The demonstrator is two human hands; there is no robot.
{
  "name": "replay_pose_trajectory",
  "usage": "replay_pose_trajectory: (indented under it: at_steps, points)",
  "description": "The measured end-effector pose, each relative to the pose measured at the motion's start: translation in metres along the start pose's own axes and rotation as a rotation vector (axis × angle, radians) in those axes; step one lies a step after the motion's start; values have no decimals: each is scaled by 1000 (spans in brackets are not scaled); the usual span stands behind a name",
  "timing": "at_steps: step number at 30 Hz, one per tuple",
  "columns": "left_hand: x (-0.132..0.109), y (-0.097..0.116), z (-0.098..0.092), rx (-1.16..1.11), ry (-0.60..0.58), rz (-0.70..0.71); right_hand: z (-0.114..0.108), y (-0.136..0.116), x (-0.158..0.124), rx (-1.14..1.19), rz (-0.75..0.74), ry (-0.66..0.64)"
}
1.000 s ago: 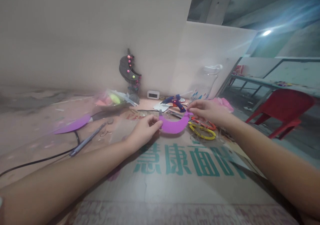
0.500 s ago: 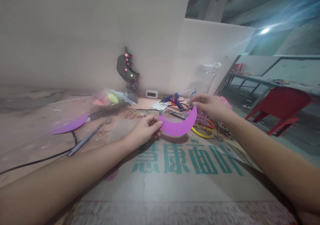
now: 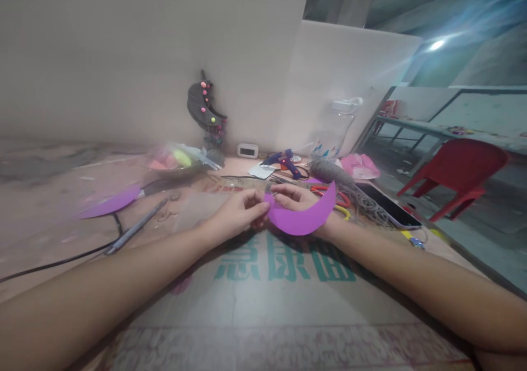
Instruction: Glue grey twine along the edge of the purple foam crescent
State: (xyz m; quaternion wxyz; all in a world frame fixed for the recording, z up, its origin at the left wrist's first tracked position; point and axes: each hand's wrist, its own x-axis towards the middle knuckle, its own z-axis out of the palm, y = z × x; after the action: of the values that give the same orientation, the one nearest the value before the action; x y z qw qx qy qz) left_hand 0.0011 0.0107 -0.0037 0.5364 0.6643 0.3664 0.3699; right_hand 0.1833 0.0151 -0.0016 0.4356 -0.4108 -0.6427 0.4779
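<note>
A purple crescent-shaped cutout (image 3: 302, 219) is held upright just above the cardboard sheet (image 3: 263, 288) with green print. My left hand (image 3: 236, 214) pinches the crescent's left tip with thumb and fingers closed. My right hand (image 3: 294, 196) sits behind the crescent, fingers curled on its upper left edge close to my left fingertips. Much of my right hand is hidden by the cutout.
A blue glue gun (image 3: 284, 161) lies at the back by a small white clock (image 3: 247, 150). Red and yellow rings (image 3: 340, 202), a grey string bundle (image 3: 349, 187) and a dark phone (image 3: 389, 205) lie right. A second purple piece (image 3: 107, 202), a pen (image 3: 135, 225) and a black cable (image 3: 61, 258) lie left.
My right hand came in from the crescent's right tip to its left end, beside my left hand. The crescent tilted upright and shifted slightly toward me. The view drifted a little.
</note>
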Motion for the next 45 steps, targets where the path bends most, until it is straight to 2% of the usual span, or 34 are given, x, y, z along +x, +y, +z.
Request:
replay_pose_trajectory:
  at_steps: [4,10,22,27,35,45]
  points:
    - [0,-1,0,18,-5,13,-5,3,3,-25,44,86]
    - [-2,-1,1,8,-30,44,-7,-5,0,-95,49,124]
    - [-3,-2,1,44,-73,116,-8,-7,-2,-59,131,118]
    - [-3,-6,2,73,-146,135,-8,-12,-5,-11,205,74]
    - [-2,-11,-1,144,-204,67,-10,-3,-5,79,148,23]
    - [-2,-4,-1,135,-71,10,-9,2,-4,39,70,12]
